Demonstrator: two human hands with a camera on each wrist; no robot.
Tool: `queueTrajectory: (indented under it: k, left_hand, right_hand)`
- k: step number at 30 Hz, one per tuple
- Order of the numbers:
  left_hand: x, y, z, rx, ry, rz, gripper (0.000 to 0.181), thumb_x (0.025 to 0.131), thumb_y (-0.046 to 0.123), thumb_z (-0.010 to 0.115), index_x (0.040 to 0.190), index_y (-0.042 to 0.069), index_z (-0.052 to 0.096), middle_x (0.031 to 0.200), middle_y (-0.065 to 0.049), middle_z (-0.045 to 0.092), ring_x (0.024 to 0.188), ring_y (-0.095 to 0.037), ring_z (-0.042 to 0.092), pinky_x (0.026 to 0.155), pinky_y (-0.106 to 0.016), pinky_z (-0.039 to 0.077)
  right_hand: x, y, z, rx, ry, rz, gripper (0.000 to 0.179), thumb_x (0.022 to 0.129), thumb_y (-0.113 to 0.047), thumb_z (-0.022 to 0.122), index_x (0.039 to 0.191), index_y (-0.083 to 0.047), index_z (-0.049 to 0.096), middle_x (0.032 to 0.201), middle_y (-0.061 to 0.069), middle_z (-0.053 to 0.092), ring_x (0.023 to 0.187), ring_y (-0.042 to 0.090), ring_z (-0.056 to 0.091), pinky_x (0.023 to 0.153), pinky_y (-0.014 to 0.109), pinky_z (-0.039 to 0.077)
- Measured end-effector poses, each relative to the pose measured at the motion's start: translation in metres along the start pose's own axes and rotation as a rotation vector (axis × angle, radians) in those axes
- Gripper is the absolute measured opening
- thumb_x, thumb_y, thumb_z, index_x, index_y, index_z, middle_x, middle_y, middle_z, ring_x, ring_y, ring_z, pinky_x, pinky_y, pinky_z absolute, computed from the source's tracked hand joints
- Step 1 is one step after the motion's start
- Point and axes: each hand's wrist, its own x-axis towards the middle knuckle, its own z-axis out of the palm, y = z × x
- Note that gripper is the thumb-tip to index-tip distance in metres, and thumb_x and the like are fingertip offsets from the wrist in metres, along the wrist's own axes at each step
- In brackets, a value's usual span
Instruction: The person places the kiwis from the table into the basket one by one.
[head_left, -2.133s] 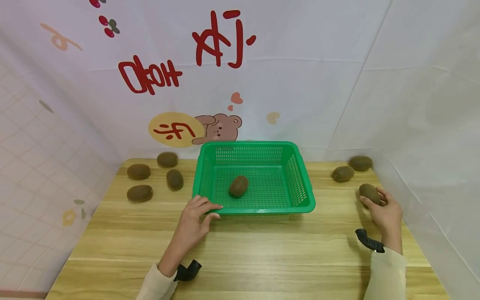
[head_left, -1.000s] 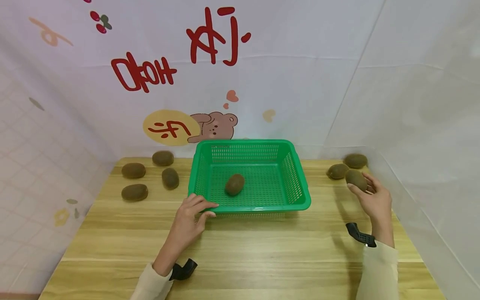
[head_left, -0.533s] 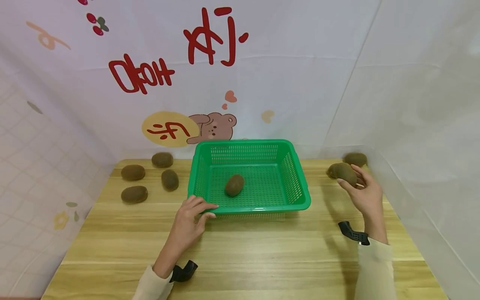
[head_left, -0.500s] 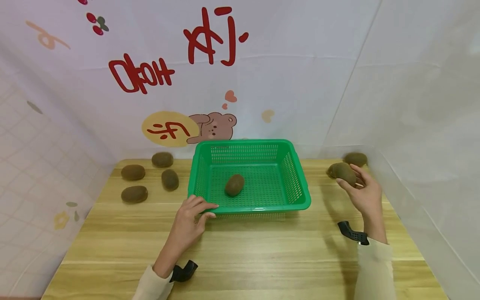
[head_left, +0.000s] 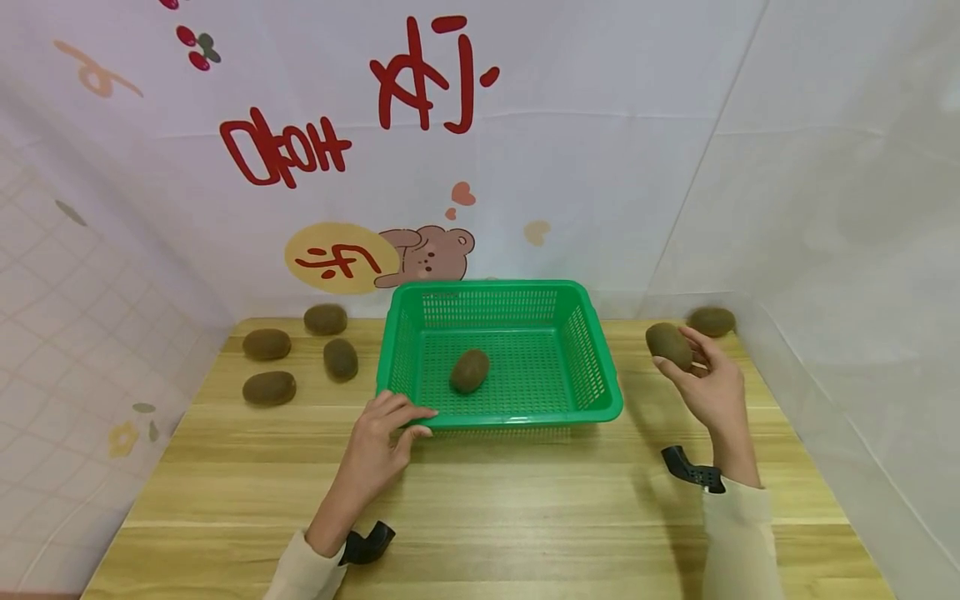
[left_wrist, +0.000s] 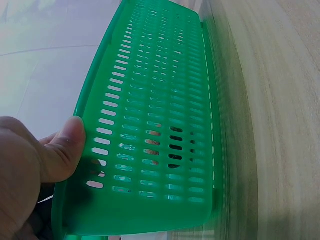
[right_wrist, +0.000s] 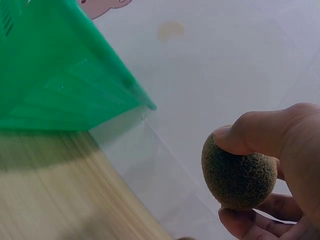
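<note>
My right hand (head_left: 712, 383) holds a brown fuzzy kiwi (head_left: 669, 347) between thumb and fingers, off to the right of the green plastic basket (head_left: 510, 419). In the right wrist view this kiwi (right_wrist: 239, 177) is in the air, thumb on one side and fingertips under the other. My left hand (head_left: 381, 437) grips the basket at its near left corner. The left wrist view shows the thumb (left_wrist: 67, 145) pressed on the outside of the rim. Inside the basket lies one kiwi (head_left: 469, 371). Another kiwi on the right of the table is hidden behind the held one.
Several kiwis, among them one near the front (head_left: 269, 388), lie on the wooden table (head_left: 495, 517) left of the basket. One more kiwi (head_left: 711, 321) sits at the back right corner. White cloth walls (head_left: 585, 167) enclose the back and sides.
My right hand has lifted the kiwi from the right side of the table and carried it left toward the basket. The left hand keeps its grip on the rim.
</note>
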Motion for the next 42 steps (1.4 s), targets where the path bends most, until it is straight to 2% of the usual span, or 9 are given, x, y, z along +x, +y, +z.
queueTrajectory:
  k: [7, 12, 16, 23, 26, 31, 42]
  left_hand:
    - [-0.001, 0.0, 0.0, 0.003, -0.003, -0.008, 0.027, 0.073, 0.002, 0.087, 0.097, 0.013, 0.081, 0.084, 0.004, 0.069, 0.079, -0.008, 0.045, 0.077, -0.029, 0.044]
    - [0.0, 0.0, 0.001, 0.004, -0.003, -0.01, 0.027, 0.073, 0.003, 0.087, 0.097, 0.013, 0.081, 0.084, 0.005, 0.068, 0.079, -0.008, 0.045, 0.078, -0.029, 0.043]
    - [-0.001, -0.001, 0.001, 0.005, -0.004, -0.01, 0.027, 0.073, 0.002, 0.087, 0.097, 0.013, 0.081, 0.084, 0.005, 0.068, 0.079, -0.008, 0.046, 0.078, -0.029, 0.043]
    - [-0.001, -0.001, 0.001, 0.004, -0.006, -0.01, 0.025, 0.074, 0.004, 0.087, 0.097, 0.012, 0.081, 0.084, 0.004, 0.068, 0.079, -0.009, 0.045, 0.078, -0.028, 0.043]
    - [-0.001, -0.001, 0.001, 0.0, -0.005, -0.01, 0.026, 0.074, 0.003, 0.087, 0.097, 0.012, 0.081, 0.084, 0.003, 0.069, 0.079, -0.009, 0.045, 0.078, -0.028, 0.043]
    - [-0.001, -0.002, 0.001, 0.001, -0.004, -0.014, 0.028, 0.073, 0.002, 0.087, 0.097, 0.013, 0.081, 0.084, 0.004, 0.068, 0.079, -0.008, 0.045, 0.078, -0.028, 0.043]
    - [-0.001, -0.001, 0.001, -0.002, -0.01, -0.022, 0.028, 0.074, 0.002, 0.087, 0.098, 0.013, 0.081, 0.085, 0.003, 0.069, 0.08, -0.008, 0.046, 0.079, -0.03, 0.044]
  right_hand:
    - [-0.002, -0.009, 0.007, 0.043, -0.025, -0.035, 0.069, 0.09, -0.029, 0.081, 0.152, -0.02, 0.051, 0.137, 0.015, 0.059, 0.102, -0.003, 0.057, 0.082, 0.004, 0.047]
    - [-0.004, -0.017, 0.013, 0.058, -0.06, -0.081, 0.068, 0.091, -0.028, 0.08, 0.152, -0.019, 0.052, 0.136, 0.015, 0.06, 0.099, -0.006, 0.059, 0.081, 0.005, 0.049]
    - [-0.007, -0.024, 0.017, 0.06, -0.081, -0.113, 0.067, 0.091, -0.029, 0.08, 0.152, -0.019, 0.052, 0.139, 0.016, 0.06, 0.103, -0.006, 0.058, 0.083, 0.007, 0.049]
    - [-0.011, -0.034, 0.024, 0.048, -0.112, -0.163, 0.065, 0.091, -0.031, 0.08, 0.15, -0.023, 0.054, 0.148, 0.012, 0.056, 0.127, 0.018, 0.056, 0.089, 0.006, 0.045]
    - [-0.013, -0.036, 0.027, 0.068, -0.127, -0.19, 0.064, 0.092, -0.028, 0.08, 0.15, -0.022, 0.054, 0.149, 0.011, 0.055, 0.126, 0.011, 0.055, 0.09, 0.006, 0.046]
    - [-0.015, -0.039, 0.032, 0.103, -0.143, -0.236, 0.062, 0.092, -0.023, 0.08, 0.149, -0.018, 0.055, 0.145, 0.013, 0.057, 0.116, -0.006, 0.053, 0.09, 0.007, 0.047]
    - [-0.022, -0.049, 0.049, 0.167, -0.218, -0.312, 0.062, 0.09, -0.013, 0.08, 0.147, -0.014, 0.056, 0.138, 0.014, 0.063, 0.111, -0.001, 0.06, 0.09, 0.011, 0.05]
